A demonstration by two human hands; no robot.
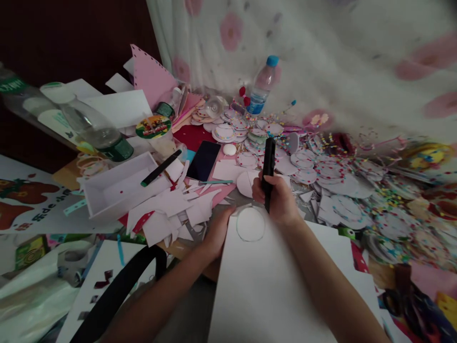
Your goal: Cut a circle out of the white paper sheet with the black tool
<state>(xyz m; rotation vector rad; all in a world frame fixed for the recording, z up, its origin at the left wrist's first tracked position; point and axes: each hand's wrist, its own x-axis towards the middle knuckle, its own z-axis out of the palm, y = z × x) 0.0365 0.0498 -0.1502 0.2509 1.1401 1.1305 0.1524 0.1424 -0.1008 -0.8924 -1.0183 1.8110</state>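
A large white sheet (255,286) lies in front of me, with a thin green circle (251,224) drawn near its far edge. My right hand (278,197) is wrapped round a thick black marker-like tool (269,166), held upright just right of the circle. Its lower end is close to the paper; whether it touches is unclear. At the sheet's left edge rests my left hand (218,231), its fingertips at the upper left corner and its other fingers hidden. Beyond the hands sits a white paper disc (246,183).
A dark phone (204,161), a white tray (119,188) and paper scraps (169,205) lie ahead and left. Piles of dotted paper discs (332,171) fill the back and right. Plastic bottles stand left (96,128) and at the back (263,85). Scissors (410,305) are lower right.
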